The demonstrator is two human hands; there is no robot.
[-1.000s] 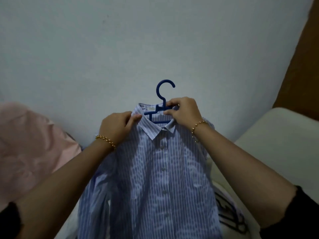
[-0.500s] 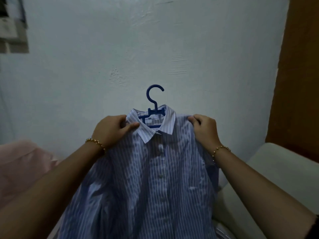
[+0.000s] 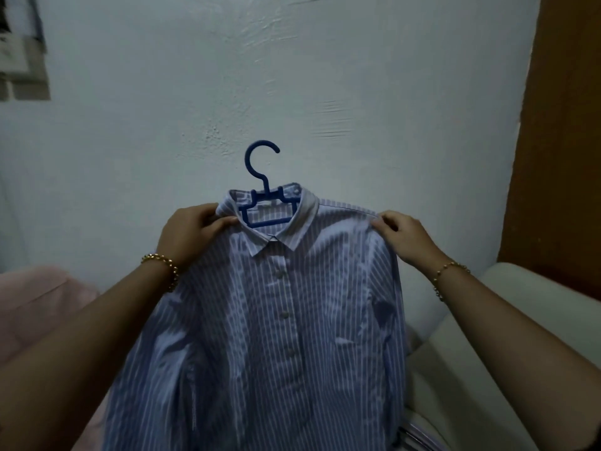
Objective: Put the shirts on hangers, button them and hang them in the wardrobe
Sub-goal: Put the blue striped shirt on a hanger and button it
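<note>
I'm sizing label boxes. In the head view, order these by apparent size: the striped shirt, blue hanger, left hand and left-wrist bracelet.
1. striped shirt, by far the largest.
2. left hand and blue hanger: about alike. The hanger is partly hidden in the collar, so I leave them unranked.
3. bracelet, smallest.
</note>
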